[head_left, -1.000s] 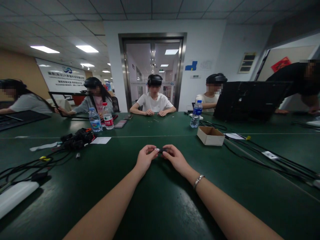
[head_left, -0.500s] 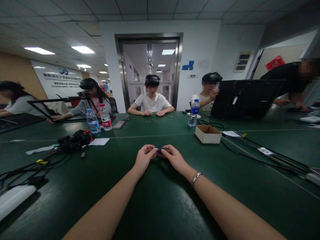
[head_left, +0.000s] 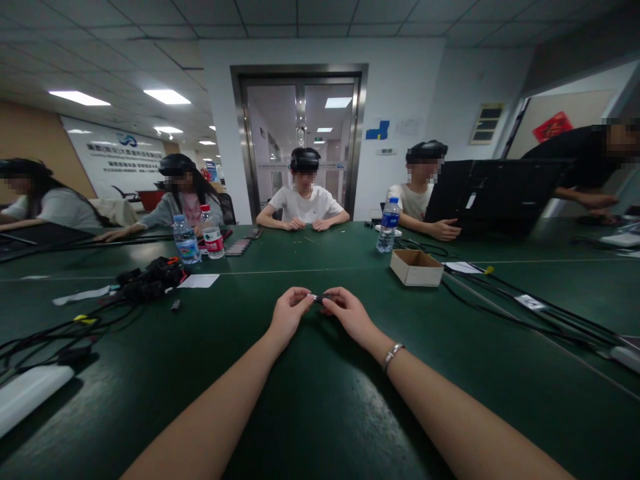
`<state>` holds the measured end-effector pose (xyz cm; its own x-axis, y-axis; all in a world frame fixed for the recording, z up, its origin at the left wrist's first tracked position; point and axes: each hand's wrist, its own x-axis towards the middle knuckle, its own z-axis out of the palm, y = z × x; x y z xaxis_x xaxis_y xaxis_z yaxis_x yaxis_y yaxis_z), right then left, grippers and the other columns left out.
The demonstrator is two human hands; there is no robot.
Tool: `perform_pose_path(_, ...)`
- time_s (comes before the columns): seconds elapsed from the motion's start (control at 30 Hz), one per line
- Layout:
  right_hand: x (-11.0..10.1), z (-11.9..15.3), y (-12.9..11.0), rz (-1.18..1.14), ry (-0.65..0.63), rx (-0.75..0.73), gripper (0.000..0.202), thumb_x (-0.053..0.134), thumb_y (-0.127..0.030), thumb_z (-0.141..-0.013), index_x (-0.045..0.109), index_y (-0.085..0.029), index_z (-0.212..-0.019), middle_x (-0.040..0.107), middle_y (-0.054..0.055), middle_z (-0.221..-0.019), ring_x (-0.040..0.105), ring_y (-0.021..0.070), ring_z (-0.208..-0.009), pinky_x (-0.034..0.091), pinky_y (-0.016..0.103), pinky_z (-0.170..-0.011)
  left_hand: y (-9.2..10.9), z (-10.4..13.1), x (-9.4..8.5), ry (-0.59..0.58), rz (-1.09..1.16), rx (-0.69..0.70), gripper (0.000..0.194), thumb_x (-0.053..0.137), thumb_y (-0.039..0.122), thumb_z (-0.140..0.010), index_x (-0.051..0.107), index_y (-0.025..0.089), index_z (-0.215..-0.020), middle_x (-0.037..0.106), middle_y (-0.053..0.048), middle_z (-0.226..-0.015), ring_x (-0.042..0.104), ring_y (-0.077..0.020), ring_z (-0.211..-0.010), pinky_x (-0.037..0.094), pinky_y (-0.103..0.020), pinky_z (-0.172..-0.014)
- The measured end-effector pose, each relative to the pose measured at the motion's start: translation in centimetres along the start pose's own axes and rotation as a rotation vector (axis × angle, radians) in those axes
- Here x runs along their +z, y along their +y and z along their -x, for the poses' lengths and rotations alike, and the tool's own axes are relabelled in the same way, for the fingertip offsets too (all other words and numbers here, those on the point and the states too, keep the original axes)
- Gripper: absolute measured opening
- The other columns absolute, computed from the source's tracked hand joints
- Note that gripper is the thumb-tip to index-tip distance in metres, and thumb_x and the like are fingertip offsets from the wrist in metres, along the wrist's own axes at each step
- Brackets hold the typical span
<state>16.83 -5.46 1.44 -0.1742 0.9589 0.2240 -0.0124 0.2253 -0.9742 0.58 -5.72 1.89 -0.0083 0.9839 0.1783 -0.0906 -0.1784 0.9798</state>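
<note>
My left hand (head_left: 291,313) and my right hand (head_left: 347,313) meet over the green table (head_left: 320,400). Between their fingertips is a small dark stick-like piece (head_left: 319,299) with a shiny end, too small to name exactly. The left fingers pinch its shiny end, while the right thumb and fingers close on its dark part. Much of the piece is hidden by the fingers. To the left on the table lies a small grey cylinder (head_left: 175,305), apart from both hands.
An open cardboard box (head_left: 417,275) and a water bottle (head_left: 388,227) stand ahead on the right, with black cables (head_left: 530,317) beyond. At left are two bottles, a black tangle of gear (head_left: 150,281), white paper (head_left: 199,281) and a white power strip (head_left: 35,397). Several people sit around.
My hands stay nearly still on the piece. The grey cylinder has shifted slightly right. The person at right has lowered a hand to the table, and the black frame at left has dropped.
</note>
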Motion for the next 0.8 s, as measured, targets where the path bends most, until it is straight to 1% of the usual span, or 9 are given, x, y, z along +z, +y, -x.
perform_pose_path(0.17,-0.1,0.0,0.2,0.038,-0.01,-0.036,0.033,0.069,-0.032,-0.069,0.055,-0.019,-0.097,0.065,0.001,-0.085,0.063,0.0148,-0.075,0.051,0.032,-0.075,-0.2,-0.2,-0.1,-0.009,-0.03,0.006,0.028,0.071,0.036,-0.066,0.062,0.014,-0.082,0.065,-0.003,-0.078,0.058,-0.0126,-0.069,0.045,-0.026,-0.065)
perform_pose_path(0.23,-0.1,0.0,0.2,0.032,-0.011,-0.02,0.035,0.069,-0.035,-0.069,0.055,-0.019,-0.097,0.065,0.002,-0.086,0.063,0.0148,-0.075,0.051,0.032,-0.075,-0.5,-0.4,-0.2,-0.008,-0.013,0.007,0.029,0.071,0.037,-0.066,0.063,0.015,-0.083,0.065,-0.003,-0.078,0.058,-0.0125,-0.07,0.045,-0.025,-0.065)
perform_pose_path(0.37,0.0,0.0,-0.1,0.01,0.003,0.008,0.037,0.07,-0.041,-0.067,0.055,-0.018,-0.093,0.065,0.001,-0.079,0.063,0.0148,-0.071,0.051,0.031,-0.072,-1.0,-0.6,-0.3,0.001,0.034,0.018,0.03,0.073,0.037,-0.065,0.064,0.015,-0.085,0.067,-0.004,-0.082,0.06,-0.0139,-0.073,0.045,-0.025,-0.066)
perform_pose_path(0.5,0.1,0.0,-0.4,0.018,0.023,0.014,0.037,0.071,-0.043,-0.066,0.057,-0.018,-0.09,0.065,0.0,-0.075,0.063,0.0148,-0.069,0.051,0.031,-0.069,-0.8,-0.5,-0.3,-0.009,0.041,0.042,0.03,0.073,0.033,-0.066,0.067,0.016,-0.09,0.069,-0.006,-0.09,0.063,-0.0165,-0.083,0.047,-0.029,-0.077)
perform_pose_path(0.63,0.0,0.0,-0.4,0.014,0.034,0.029,0.035,0.071,-0.042,-0.067,0.058,-0.017,-0.088,0.065,0.002,-0.076,0.063,0.0146,-0.068,0.051,0.03,-0.068,-0.5,-0.3,-0.3,-0.037,0.046,0.069,0.029,0.073,0.028,-0.067,0.068,0.016,-0.093,0.07,-0.008,-0.096,0.063,-0.0184,-0.091,0.046,-0.034,-0.089)
perform_pose_path(0.8,0.0,-0.1,-0.2,0.006,0.036,0.037,0.039,0.071,-0.046,-0.067,0.058,-0.016,-0.089,0.065,0.003,-0.077,0.063,0.0147,-0.068,0.051,0.03,-0.068,-0.5,-0.3,-0.4,-0.056,0.057,0.072,0.028,0.074,0.027,-0.067,0.069,0.016,-0.092,0.07,-0.009,-0.098,0.063,-0.0193,-0.094,0.045,-0.036,-0.093)
